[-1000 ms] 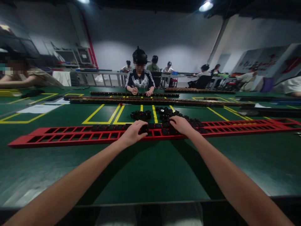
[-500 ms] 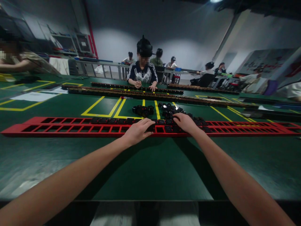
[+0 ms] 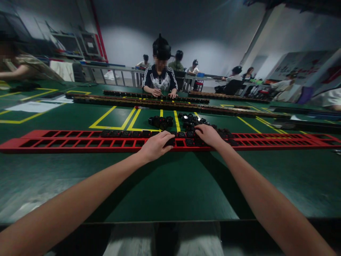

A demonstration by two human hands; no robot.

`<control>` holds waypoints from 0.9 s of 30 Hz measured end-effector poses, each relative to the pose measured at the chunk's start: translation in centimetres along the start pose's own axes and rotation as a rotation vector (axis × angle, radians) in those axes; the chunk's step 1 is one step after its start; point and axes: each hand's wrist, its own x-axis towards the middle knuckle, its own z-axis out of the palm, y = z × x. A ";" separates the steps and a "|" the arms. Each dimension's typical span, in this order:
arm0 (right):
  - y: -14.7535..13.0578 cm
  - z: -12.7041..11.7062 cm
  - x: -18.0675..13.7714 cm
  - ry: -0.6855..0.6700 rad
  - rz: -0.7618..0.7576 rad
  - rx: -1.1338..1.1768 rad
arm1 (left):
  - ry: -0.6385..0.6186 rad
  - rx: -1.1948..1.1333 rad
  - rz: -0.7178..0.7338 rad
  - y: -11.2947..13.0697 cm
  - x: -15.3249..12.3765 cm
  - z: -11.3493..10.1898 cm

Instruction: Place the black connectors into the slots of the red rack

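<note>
A long red slotted rack point(image 3: 80, 143) lies across the green table, with small black parts seated in several of its middle slots. My left hand point(image 3: 156, 145) rests on the rack's near row, fingers curled over a black part point(image 3: 170, 142). To its right, my right hand point(image 3: 209, 135) lies on the rack with its fingers bent over black parts at the far row. Just beyond both hands sits a loose pile of black parts point(image 3: 186, 121).
Long dark racks point(image 3: 170, 105) run across the table farther back, where a person in a dark striped jacket point(image 3: 160, 81) works facing me. Yellow floor-style lines mark the table point(image 3: 112, 121). Another person sits far left point(image 3: 16, 67); more people sit at tables behind.
The view has tilted a little, so the rack sits higher in the picture. My left hand has slid slightly right along the rack; my right hand stays over the same parts.
</note>
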 end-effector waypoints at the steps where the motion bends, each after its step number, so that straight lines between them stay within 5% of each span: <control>1: 0.0 0.0 0.0 0.001 0.000 0.002 | -0.010 0.007 0.000 0.0 0.0 0.0; 27: -0.3 -0.1 -0.1 -0.023 0.003 -0.013 | -0.065 0.066 -0.005 -0.4 0.2 0.3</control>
